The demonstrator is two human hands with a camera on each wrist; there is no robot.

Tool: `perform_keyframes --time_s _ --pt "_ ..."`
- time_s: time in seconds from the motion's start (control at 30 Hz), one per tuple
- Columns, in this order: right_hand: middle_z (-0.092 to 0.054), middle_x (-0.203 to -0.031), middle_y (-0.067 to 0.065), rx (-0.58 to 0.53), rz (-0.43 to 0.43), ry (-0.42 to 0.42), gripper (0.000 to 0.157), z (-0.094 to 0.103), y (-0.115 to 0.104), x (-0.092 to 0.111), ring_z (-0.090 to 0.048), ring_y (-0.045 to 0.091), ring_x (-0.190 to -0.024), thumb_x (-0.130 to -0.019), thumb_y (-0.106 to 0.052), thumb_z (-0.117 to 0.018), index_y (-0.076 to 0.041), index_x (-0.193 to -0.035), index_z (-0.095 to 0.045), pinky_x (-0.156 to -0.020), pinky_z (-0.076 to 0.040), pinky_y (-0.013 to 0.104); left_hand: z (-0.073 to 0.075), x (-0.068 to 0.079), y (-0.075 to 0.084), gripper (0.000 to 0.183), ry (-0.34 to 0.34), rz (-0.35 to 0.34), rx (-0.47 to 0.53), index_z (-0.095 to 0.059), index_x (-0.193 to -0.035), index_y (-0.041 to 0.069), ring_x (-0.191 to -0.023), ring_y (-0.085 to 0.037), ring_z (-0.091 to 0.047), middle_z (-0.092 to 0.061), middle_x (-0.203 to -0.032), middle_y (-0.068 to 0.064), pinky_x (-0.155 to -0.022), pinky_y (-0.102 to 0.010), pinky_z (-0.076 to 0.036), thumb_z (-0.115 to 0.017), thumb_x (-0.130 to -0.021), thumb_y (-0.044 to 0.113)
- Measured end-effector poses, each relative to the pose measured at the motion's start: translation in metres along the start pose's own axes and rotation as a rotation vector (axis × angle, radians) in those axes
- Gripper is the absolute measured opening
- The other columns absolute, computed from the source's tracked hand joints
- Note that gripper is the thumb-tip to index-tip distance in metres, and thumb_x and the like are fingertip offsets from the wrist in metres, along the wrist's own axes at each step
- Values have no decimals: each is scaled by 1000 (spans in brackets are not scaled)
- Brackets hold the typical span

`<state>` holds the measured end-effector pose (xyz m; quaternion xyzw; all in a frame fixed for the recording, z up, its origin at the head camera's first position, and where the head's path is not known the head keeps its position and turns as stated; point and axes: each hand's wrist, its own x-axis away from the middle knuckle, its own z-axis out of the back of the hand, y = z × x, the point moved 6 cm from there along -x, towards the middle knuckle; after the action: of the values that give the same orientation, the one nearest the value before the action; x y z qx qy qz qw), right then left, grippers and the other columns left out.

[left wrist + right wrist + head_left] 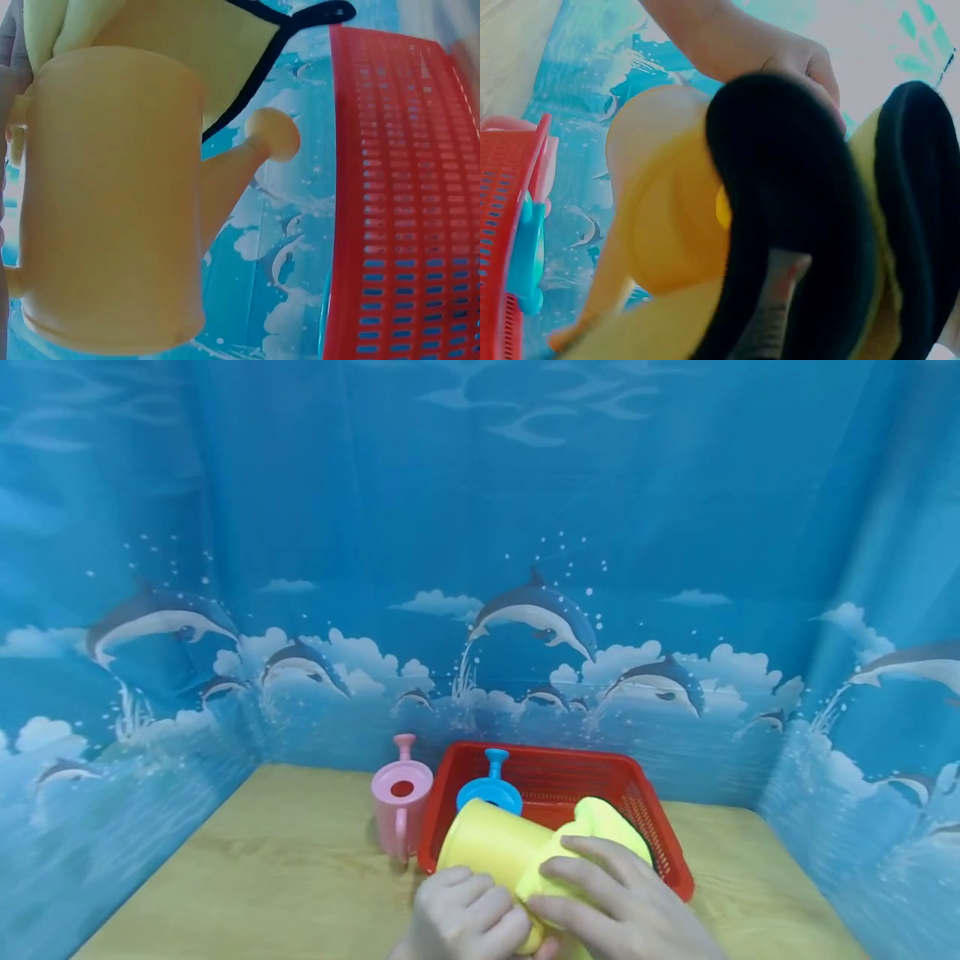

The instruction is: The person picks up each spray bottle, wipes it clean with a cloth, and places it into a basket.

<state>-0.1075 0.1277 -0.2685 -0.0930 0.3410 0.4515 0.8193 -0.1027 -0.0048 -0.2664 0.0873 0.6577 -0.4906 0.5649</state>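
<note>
the left hand [468, 914] had its fingers curled round the handle of a yellow watering can [495, 839], which was tilted up before the near edge of a red basket [660, 827]. the right hand [615, 893], fingers spread and slightly bent, held a yellow cloth [603, 822] with dark edging against the can's open end; its thumb could not be made out for certain. a blue watering can [495, 785] stood inside the basket, towards its left side, and a pink watering can [388, 827] stood upright just outside, near the left wall. the wooden table [285, 860] ran well out past the pink can on the left and showed as a narrower strip right of the basket, with a dolphin-print curtain [480, 485] close behind
</note>
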Motion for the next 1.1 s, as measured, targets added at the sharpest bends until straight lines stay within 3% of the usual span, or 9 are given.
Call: perform_keyframes --time_s 0.17,0.27,0.47,0.67,0.77,0.93,1.1 --pt "-55 -116 -8 -136 20 -119 37 -8 5 -20 -46 17 -112 -79 -33 -69 -31 -114 -57 -80 -51 35 2 7 -3 37 105 -71 -77 -42 -51 23 -42 2 -33 -37 -47 13 -45 -9 -18 -56 -81 39" --pt "-57 -117 -9 -189 4 -192 38 -14 10 -32 -47 17 -114 -78 -21 -71 -29 -114 -59 -82 -50 33 0 14 -4 38 131 -77 -96 -42 -51 23 -42 2 -35 -39 -47 12 -46 -8 -19 -56 -82 40" --pt "-60 -118 -7 -242 -41 -340 28 -29 18 -58 -47 19 -118 -84 -17 -64 -24 -111 -64 -91 -46 38 -7 20 -7 40 140 -73 -102 -41 -51 22 -44 1 -37 -42 -48 11 -46 -8 -18 -53 -85 40" --pt "-59 -122 -7 -362 -89 -453 25 -50 35 -81 -42 12 -122 -86 -19 -62 -23 -111 -64 -98 -40 37 -23 20 -11 40 101 -66 -32 -43 -52 23 -48 1 -45 -45 -49 12 -52 -6 -31 -51 -87 40" --pt "-59 -121 -8 -417 -88 -496 25 -59 43 -91 -41 8 -122 -87 -20 -61 -23 -112 -64 -100 -38 34 -32 18 -12 42 123 -73 -13 -40 -51 25 -47 1 -43 -43 -48 13 -51 -7 -29 -49 -88 41" --pt "-58 -121 -11 -470 -91 -553 25 -70 52 -97 -40 6 -122 -90 -21 -57 -26 -114 -62 -100 -38 32 -39 21 -14 44 142 -88 -2 -37 -50 25 -44 1 -37 -38 -47 13 -48 -10 -24 -47 -89 41" --pt "-55 -125 -13 -474 -82 -580 28 -68 56 -86 -38 8 -124 -90 -21 -57 -27 -117 -61 -96 -41 29 -39 25 -14 43 145 -118 7 -38 -51 24 -44 1 -36 -39 -48 14 -46 -9 -22 -48 -89 41"
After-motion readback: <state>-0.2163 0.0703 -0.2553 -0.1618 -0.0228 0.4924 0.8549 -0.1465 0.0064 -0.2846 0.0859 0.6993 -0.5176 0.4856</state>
